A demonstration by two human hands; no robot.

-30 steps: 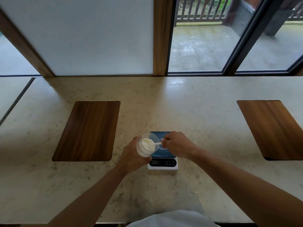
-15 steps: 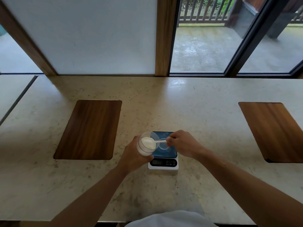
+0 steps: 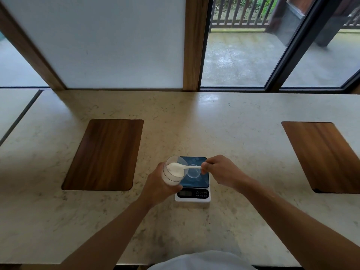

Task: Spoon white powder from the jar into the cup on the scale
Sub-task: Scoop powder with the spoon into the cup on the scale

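Left hand [image 3: 158, 187] clenched around the jar [image 3: 174, 173], fingers wrapped on its lower wall; jar tilted toward the scale [image 3: 192, 180], mouth overlapping the left edge of the scale. Right hand [image 3: 220, 171] pinching the handle end of the spoon [image 3: 187, 167], fingers closed on it just right of the cup. Spoon bowl heaped with white powder [image 3: 175, 169], seen against the jar mouth, handle running right across the scale platform. Cup [image 3: 193, 171], clear and apparently empty, standing near the centre of the scale platform. Scale resting on the worktop [image 3: 243, 133], display at its near edge, reading not legible.

Judged step: load lifted, transfer to the cup not yet made.

Risks from here:
- Powder spilled on the scale platform beside the cup, caused by the heaped load and any tilt or jolt of the spoon during the short crossing; weight then read falsely.
- Cup knocked or shifted, caused by spoon or jar rim striking its light, clear wall.
- Jar contents sliding out, caused by further tilt toward the scale.
- Reading disturbed, caused by the left hand or jar pressing on the scale.
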